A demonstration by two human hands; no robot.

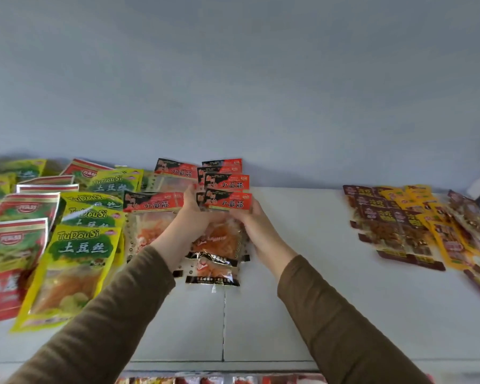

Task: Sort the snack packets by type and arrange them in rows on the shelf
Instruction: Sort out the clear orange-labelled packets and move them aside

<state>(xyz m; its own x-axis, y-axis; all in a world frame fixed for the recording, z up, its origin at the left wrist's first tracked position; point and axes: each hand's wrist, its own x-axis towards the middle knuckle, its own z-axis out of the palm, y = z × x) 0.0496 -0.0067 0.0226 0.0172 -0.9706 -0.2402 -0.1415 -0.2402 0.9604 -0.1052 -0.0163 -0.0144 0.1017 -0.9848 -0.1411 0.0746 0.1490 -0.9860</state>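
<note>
The person stood at the white shelf (302, 245) with both arms reaching forward. The left hand (190, 209) and the right hand (251, 220) held a small stack of red and black packets (222, 217) between them, one hand on each side. The fingers of both hands were curled round the edges of the stack, so the grip was snug, not wide. The packets in the stack stood with their long sides running away from the person, red tops toward the wall and clear bottoms toward the sleeves. They were fanned out a bit, one lower than the next. More red and black packets (153, 206) lay just to the left of the left hand, touching or nearly touching it. So the row for this kind was right beside the stack, and the left hand was the nearer one to it. I think the stack only needed a small push to the left and a tidy squeeze to line up with that row. Yellow and green packets (78, 253) lay further left. Brown and orange packets (416, 231) lay well apart on the right side of the shelf.
</note>
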